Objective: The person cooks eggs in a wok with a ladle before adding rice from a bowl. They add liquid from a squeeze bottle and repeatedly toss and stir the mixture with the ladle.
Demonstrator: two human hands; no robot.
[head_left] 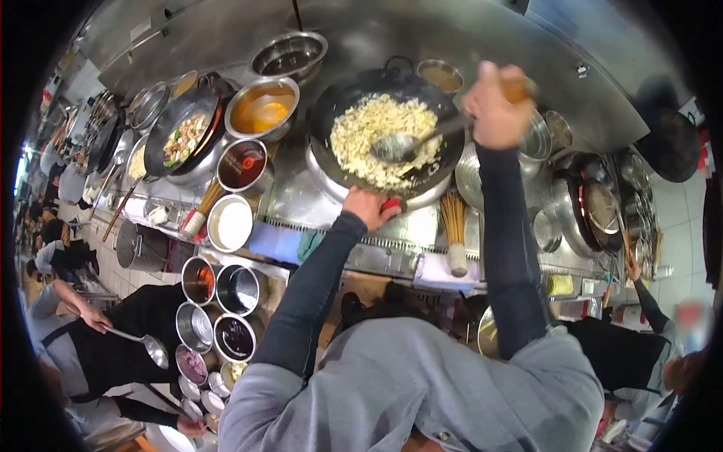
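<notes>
Pale yellow, chopped food point(384, 135), perhaps egg or rice, fills the middle of a large black wok point(327, 109) on the stove in front of me. At the near rim, my left hand point(367, 209) is closed around the wok's handle, where a bit of red point(391, 205) shows. Above the right side of the wok, my right hand point(497, 105), slightly blurred, grips the handle of a metal ladle point(395, 148). The ladle's bowl rests in the food, its handle slanting up to the right.
Bowls of orange liquid point(263, 109) and dark liquid point(289, 59) stand left of the wok. Bamboo brushes point(455, 230) lie on either side. Several sauce pots point(241, 290) sit at lower left. Co-workers stand left, one with a ladle point(154, 351), and right point(633, 346).
</notes>
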